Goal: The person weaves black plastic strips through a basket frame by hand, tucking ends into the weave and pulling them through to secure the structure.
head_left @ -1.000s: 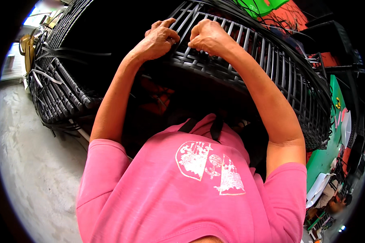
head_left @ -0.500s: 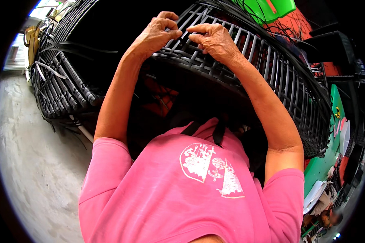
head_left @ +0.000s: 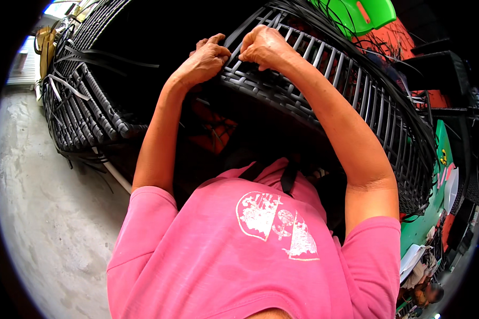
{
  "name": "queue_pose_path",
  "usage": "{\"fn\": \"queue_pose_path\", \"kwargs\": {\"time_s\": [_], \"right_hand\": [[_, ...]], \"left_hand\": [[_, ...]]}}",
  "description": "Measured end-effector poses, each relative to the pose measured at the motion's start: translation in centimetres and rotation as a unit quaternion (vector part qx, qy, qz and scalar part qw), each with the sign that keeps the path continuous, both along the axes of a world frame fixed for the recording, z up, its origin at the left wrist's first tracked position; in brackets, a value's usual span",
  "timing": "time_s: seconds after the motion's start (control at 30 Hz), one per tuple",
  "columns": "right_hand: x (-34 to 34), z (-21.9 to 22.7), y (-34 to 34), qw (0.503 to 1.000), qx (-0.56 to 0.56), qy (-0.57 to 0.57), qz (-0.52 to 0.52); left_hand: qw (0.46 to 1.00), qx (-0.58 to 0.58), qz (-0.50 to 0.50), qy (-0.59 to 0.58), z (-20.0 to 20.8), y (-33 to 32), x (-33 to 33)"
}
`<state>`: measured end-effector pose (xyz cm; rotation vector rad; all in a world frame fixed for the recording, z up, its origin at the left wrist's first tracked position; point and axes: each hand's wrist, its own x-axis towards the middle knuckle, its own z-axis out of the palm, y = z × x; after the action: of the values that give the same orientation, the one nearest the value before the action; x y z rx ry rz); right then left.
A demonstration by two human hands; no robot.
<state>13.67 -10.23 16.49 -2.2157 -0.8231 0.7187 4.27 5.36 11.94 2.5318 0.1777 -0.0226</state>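
A dark grey woven panel (head_left: 324,64) of plastic wicker strips slants across the upper middle, with long bars running through its open weave. At its left end, my left hand (head_left: 203,61) has its thumb and fingers closed at the edge, by a flat wicker strip (head_left: 245,29). Just right of it, over the panel's corner, my right hand (head_left: 267,49) is closed with its fingers curled in. What lies between the right fingertips is hidden. A small gap separates the two hands.
Another black wicker piece (head_left: 88,114) with loose strip ends stands at the left, above a grey concrete floor (head_left: 53,212). Bundled black strips (head_left: 394,93) run along the panel's far side. Beyond are a bright green plastic object (head_left: 351,16) and a green board (head_left: 436,175) at the right.
My right hand has turned over and curled tighter, moving slightly left. The left hand has dropped a little, its raised fingers lowering. The panel appears shifted slightly right and down.
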Motion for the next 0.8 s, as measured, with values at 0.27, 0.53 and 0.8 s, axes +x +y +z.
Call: {"fn": "queue_pose_path", "kwargs": {"time_s": [0.27, 0.53, 0.8], "right_hand": [[-0.5, -2.3, 0.5, 0.994, 0.092, -0.055, -0.025], [-8.6, 3.1, -9.6, 0.918, 0.219, -0.325, -0.052], [-13.2, 3.9, -32.9, 0.798, -0.006, -0.473, -0.374]], "left_hand": [[0.956, -0.28, 0.08, -0.031, 0.1, 1.2, 0.1], [0.875, -0.32, 0.289, -0.218, -0.4, 6.8, -2.2], [0.824, -0.448, 0.258, -0.231, -3.1, 4.3, -0.1]]}}
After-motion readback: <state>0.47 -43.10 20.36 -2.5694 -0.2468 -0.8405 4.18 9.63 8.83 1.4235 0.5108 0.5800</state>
